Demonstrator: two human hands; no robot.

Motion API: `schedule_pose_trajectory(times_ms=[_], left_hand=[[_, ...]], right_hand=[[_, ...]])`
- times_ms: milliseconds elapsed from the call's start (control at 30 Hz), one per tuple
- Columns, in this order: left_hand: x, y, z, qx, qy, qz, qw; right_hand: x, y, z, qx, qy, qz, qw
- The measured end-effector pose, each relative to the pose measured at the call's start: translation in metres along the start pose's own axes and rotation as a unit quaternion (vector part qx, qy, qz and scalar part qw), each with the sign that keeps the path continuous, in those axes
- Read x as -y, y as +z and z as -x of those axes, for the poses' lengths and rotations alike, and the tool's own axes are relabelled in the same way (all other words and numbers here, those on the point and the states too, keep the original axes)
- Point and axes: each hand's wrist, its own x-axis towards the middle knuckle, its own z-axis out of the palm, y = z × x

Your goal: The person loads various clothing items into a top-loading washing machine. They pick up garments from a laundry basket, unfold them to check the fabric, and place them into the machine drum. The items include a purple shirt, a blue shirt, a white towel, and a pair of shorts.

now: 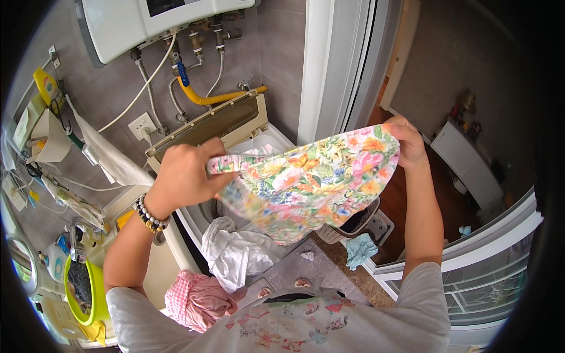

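Note:
A floral-print cloth garment is stretched between my two hands, its lower part blurred. My left hand, with bead bracelets at the wrist, grips a narrow band at one end. The other upper corner is pinched in my right hand. Behind and below the cloth stands a top-loading washing machine with its lid raised; the cloth hides much of its opening. A crumpled white garment lies over the machine's front edge. Nearer my body, pink garments, partly checked, are bunched beside the sink.
A sink and a lime-green bucket holding dark cloth stand at left. A water heater and yellow pipe are on the wall. At right, a laundry basket and light-blue cloth are near the sliding-door frame.

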Motion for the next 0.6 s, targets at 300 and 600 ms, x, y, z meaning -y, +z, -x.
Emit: schedule_pose_trajectory(times_ms=[300, 600], left_hand=[[0.036, -0.003, -0.021, -0.278, -0.078, 0.231, 0.929], [-0.007, -0.019, -0.032, 0.136, -0.047, 0.598, 0.788]], right_hand=[[0.017, 0.009, -0.043, 0.056, 0.087, 0.453, 0.885], [-0.007, 0.054, -0.07, 0.141, -0.112, 0.393, 0.902]])
